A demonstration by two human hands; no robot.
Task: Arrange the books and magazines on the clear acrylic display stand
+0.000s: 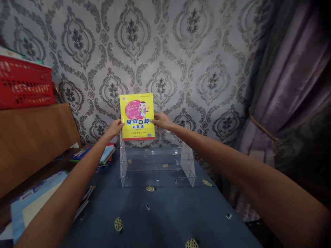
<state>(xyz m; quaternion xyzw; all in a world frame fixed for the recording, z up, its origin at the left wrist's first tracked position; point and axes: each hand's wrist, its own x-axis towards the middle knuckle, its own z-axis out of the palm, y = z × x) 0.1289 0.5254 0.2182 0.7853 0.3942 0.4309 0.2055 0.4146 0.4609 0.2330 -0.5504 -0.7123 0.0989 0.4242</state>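
A yellow workbook (137,132) with a pink circle and a cartoon figure on its cover is held upright, front towards me. My left hand (115,127) grips its left edge, and my right hand (161,121) pinches the right edge. The book is at the upper left of a clear plastic tiered rack (155,170), overlapping its top. Whether its bottom edge touches the rack, I cannot tell. The lower tiers hold nothing that I can see.
The rack stands on a dark blue patterned cloth (165,217) before a patterned wall. Stacked books (107,154) and more books (38,196) lie at the left. A red basket (26,82) tops a wooden board (38,137). A purple curtain (289,86) hangs at the right.
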